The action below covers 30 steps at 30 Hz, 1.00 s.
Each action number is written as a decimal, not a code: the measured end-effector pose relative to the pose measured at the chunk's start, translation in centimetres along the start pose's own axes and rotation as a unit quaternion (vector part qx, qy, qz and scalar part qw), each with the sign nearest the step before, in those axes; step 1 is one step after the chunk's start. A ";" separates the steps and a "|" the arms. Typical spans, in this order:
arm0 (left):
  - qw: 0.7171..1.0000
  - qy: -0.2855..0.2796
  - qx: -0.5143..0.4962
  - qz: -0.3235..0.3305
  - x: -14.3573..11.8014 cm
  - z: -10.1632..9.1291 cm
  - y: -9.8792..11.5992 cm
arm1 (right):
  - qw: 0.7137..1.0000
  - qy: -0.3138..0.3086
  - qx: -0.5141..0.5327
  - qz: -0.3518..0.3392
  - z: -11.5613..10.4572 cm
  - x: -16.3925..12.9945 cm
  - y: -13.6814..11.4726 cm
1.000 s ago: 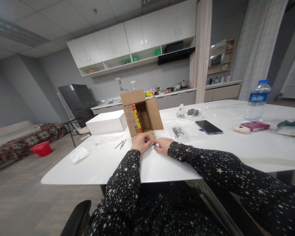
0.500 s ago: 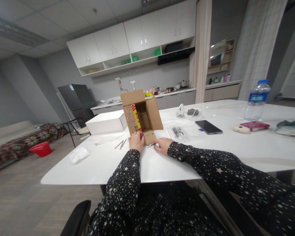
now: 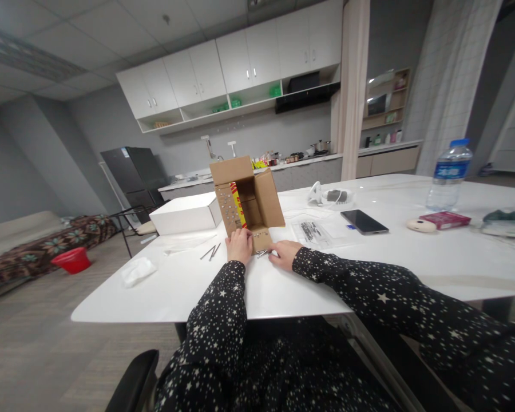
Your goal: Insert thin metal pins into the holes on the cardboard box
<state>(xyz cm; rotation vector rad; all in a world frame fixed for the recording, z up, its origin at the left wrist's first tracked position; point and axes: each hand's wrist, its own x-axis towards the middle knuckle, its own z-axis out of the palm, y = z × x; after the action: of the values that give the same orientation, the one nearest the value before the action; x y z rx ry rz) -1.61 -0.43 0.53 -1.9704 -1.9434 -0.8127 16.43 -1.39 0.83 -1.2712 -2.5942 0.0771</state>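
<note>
An open cardboard box (image 3: 270,200) with a red and yellow strip stands on the white table, its opening towards me. Small round metal heads (image 3: 228,206) dot its left flap and lower flap. My left hand (image 3: 239,247) is closed at the lower left of the box, fingers curled against the cardboard. Just right of the lower flap is my right hand (image 3: 284,254), fingers bent together by a few thin metal nails or screws (image 3: 261,253); its fingertips are too small to make out. More nails or screws (image 3: 211,252) lie left of my left hand.
A white box (image 3: 184,214) and crumpled tissue (image 3: 138,271) are on the left. To the right lie a clear bag of dark small parts (image 3: 313,232), a phone (image 3: 364,221), a white corded device (image 3: 326,195), a red pack (image 3: 446,219) and a water bottle (image 3: 448,177).
My left hand has shifted very slightly to the right along the box. My right hand, the box and the loose metal pieces look the same.
</note>
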 end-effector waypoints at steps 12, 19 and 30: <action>0.998 -0.005 0.057 0.014 0.0 -0.2 0.4 | 1.000 0.000 -0.011 0.004 0.3 0.2 0.0; 0.997 -0.003 0.075 0.023 0.1 0.1 0.3 | 1.000 0.003 -0.007 0.002 0.3 0.2 0.1; 0.998 0.032 0.047 0.021 -0.1 -0.3 0.6 | 1.000 -0.002 -0.001 0.004 -0.3 -0.1 -0.2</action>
<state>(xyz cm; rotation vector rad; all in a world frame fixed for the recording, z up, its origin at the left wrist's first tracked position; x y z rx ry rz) -1.10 -0.72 0.87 -1.9013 -1.8633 -0.7500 16.39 -1.60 1.14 -1.2847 -2.5928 0.0776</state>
